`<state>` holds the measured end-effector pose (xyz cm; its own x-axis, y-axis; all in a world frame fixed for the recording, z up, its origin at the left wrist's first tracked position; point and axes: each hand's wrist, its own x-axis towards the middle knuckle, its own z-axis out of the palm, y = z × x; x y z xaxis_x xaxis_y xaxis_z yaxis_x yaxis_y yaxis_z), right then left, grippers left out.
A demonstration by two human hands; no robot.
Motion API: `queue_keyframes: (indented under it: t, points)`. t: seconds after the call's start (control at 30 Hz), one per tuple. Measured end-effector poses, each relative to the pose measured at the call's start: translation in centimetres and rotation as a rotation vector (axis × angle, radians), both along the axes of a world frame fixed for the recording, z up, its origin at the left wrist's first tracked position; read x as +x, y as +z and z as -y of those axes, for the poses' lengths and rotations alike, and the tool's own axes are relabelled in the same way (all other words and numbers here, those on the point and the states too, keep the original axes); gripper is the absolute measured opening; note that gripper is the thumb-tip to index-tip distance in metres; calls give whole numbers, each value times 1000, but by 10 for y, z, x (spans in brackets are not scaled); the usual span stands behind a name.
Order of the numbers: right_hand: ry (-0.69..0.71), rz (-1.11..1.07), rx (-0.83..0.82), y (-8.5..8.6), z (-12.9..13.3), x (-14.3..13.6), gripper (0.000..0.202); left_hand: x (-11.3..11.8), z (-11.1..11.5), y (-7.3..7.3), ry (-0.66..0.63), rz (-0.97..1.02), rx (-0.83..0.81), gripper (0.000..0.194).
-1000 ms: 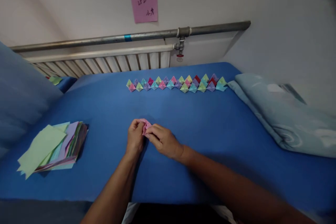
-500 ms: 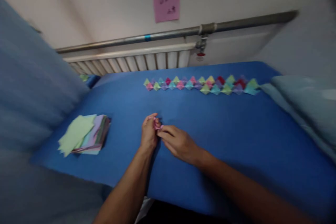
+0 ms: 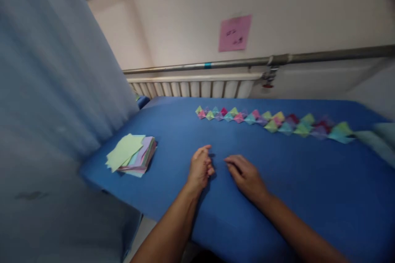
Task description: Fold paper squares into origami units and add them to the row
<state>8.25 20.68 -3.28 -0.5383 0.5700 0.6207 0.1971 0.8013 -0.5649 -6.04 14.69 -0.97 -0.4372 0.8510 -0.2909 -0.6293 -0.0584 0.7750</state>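
Our left hand [image 3: 201,167] and right hand [image 3: 247,177] are apart on the blue bed [image 3: 173,121], paper pile [image 3: 129,152] left, folded papers [image 3: 250,119] far, and we can't tell if either hand grips anything.

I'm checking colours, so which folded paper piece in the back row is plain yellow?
The yellow piece behind a pink piece, with a light green piece to its left and a dark red piece to its right. Similar pale ones look greener.

Shows 2 bare forearms, left forearm [image 3: 174,222] and right forearm [image 3: 296,222], both tapering toward the wrists. Has a bare left hand [image 3: 200,168] and bare right hand [image 3: 248,178], nails too blurred to tell. Wears something dark [image 3: 208,257] at the near edge.
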Motion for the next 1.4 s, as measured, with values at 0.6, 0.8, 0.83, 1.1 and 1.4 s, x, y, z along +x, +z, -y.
queue_keyframes:
  t: [0.6,0.8,0.83,1.1,1.4]
  points:
    - [-47,282,373,5,24,-9,16,17,3,-9,-206,141,-61,26]
    - [-82,294,491,5,25,-16,9,16,3,-10,-234,152,-135,24]
    - [-94,295,500,5,26,-17,9,14,3,-10,-216,137,-134,25]
    - [21,275,381,8,38,-7,21,-3,-1,-5,35,39,-120,37]
    - [-1,84,143,-7,9,-3,28,15,6,8,-52,6,-22,35]
